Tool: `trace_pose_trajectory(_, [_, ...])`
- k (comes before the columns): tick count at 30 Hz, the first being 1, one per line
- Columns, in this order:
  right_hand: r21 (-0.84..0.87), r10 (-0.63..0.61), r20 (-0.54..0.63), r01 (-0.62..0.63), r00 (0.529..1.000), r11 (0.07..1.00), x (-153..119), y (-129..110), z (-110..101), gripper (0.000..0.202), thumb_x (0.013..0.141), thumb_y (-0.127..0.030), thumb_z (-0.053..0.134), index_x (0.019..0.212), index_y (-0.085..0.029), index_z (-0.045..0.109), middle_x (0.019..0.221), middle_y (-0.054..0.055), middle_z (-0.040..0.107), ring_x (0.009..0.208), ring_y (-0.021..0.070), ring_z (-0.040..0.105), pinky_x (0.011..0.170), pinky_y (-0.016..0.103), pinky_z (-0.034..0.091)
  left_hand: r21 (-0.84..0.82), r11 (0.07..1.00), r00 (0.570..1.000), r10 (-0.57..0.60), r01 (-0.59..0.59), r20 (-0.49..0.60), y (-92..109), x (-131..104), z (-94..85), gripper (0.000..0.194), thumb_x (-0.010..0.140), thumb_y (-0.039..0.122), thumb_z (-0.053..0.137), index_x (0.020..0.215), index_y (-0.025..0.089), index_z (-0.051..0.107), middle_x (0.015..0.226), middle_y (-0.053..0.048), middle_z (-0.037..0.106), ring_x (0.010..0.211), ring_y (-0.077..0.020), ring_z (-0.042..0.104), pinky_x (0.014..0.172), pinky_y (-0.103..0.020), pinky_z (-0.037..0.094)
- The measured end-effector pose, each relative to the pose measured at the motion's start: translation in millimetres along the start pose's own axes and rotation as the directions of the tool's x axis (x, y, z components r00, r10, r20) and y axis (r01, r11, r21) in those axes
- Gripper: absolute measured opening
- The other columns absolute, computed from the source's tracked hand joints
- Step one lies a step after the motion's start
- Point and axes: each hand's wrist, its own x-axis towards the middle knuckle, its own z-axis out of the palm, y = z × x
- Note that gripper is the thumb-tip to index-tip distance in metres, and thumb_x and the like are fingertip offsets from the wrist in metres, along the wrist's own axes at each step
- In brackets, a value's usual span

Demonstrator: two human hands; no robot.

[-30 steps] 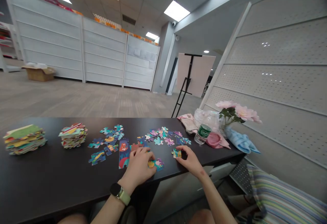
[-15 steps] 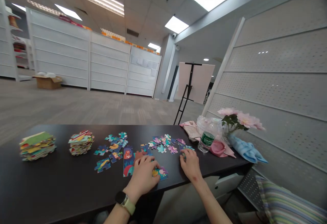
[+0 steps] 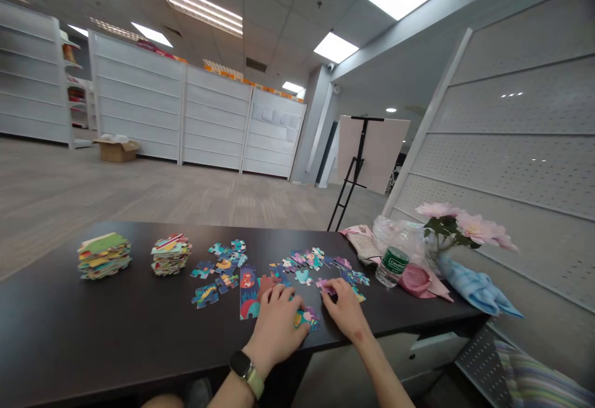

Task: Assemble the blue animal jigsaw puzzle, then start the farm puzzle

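Note:
My left hand (image 3: pixel 279 320), a watch (image 3: pixel 246 372) on its wrist, lies flat with fingers spread over a partly joined jigsaw puzzle (image 3: pixel 248 299), hiding its middle. To its right, my right hand (image 3: pixel 344 310) curls its thumb and fingers at a purple puzzle piece (image 3: pixel 321 284), which they partly cover. Loose teal and purple pieces (image 3: pixel 303 276) lie just beyond both hands. Other pieces (image 3: pixel 361 278) are right of my right fingertips. A further scattered group of pieces (image 3: pixel 225 265) lies left of the joined part.
Two piles of cardboard pieces, one larger (image 3: pixel 105 256) and one smaller (image 3: pixel 171 255), stand on the dark table (image 3: pixel 139 327) at left. At right are a water bottle (image 3: pixel 393 266), pink cloth (image 3: pixel 421 281), a blue checked cloth (image 3: pixel 478 287) and pink flowers (image 3: pixel 469 225).
My right hand has moved left from the right-hand pieces to the purple piece. My left hand stays on the joined puzzle. The camera view has turned slightly left.

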Motion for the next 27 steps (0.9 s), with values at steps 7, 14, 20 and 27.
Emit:
trace_pose_trajectory(7, [-0.192,0.100,-0.063,-0.111,0.993,0.975,2,1,4,0.032,0.091,-0.026,0.047,0.114,-0.021,0.069,0.119,0.014,0.064,0.111,0.0318,0.055,0.092,0.044,0.044,0.047,0.997,0.998,-0.056,0.057,-0.024,11,-1,1.5,0.029,0.090,0.047,0.049,0.104,0.027,0.064,0.121,-0.006,0.059,0.127,-0.0313,0.041,0.110,-0.049,0.025])
trace_pose_trajectory(14, [-0.110,-0.036,0.108,0.048,0.993,0.993,8,-22,1,0.042,0.096,-0.038,0.041,0.131,-0.026,0.061,0.138,0.010,0.057,0.128,0.0292,0.046,0.103,0.044,0.038,0.025,0.998,0.995,-0.059,0.061,-0.075,11,0,7.8,0.027,0.086,0.045,0.054,0.103,0.026,0.064,0.120,-0.007,0.059,0.125,-0.0323,0.042,0.110,-0.049,0.025])
trace_pose_trajectory(20, [-0.080,-0.024,0.189,0.040,0.982,0.996,69,-47,28,0.043,0.091,-0.032,0.051,0.133,-0.027,0.058,0.140,0.007,0.057,0.133,0.0271,0.044,0.104,0.041,0.036,0.002,0.998,0.994,-0.063,0.063,-0.085,8,1,8.4,0.024,0.085,0.046,0.056,0.098,0.026,0.064,0.117,-0.006,0.060,0.125,-0.0321,0.043,0.110,-0.049,0.025])
trace_pose_trajectory(27, [0.008,-0.005,0.157,0.004,0.988,1.000,105,-30,35,0.031,0.074,-0.017,0.063,0.105,-0.020,0.069,0.092,0.004,0.074,0.090,0.0204,0.066,0.084,0.029,0.047,-0.031,0.994,0.994,-0.105,0.105,-0.009,2,4,-2.7,0.030,0.081,0.050,0.061,0.098,0.025,0.063,0.125,-0.005,0.058,0.124,-0.0291,0.047,0.107,-0.043,0.031])
